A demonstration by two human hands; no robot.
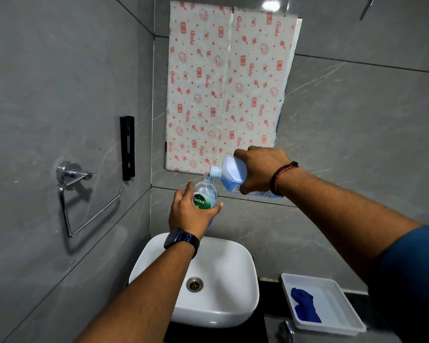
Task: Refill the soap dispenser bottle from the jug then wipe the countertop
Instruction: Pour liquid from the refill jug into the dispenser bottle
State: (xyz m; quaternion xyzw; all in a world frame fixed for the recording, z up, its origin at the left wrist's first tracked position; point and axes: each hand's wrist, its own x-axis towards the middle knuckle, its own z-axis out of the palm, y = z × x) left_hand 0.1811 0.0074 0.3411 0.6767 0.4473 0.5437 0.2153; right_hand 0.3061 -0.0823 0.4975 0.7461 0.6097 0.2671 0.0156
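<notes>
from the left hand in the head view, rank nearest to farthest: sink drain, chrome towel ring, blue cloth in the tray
1. Round metal sink drain, below the left hand.
2. Chrome towel ring, on the left wall.
3. Blue cloth, in the white plastic tray, lower right.

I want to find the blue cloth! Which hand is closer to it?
Right. The right hand tilts the jug above the blue cloth's side; the left hand holds the soap bottle over the sink, farther left.

At centre frame our left hand holds the soap bottle above the basin; our right hand tips the jug just upper right, spout at its mouth. Lower right, a cloth lies in a tray.
</notes>
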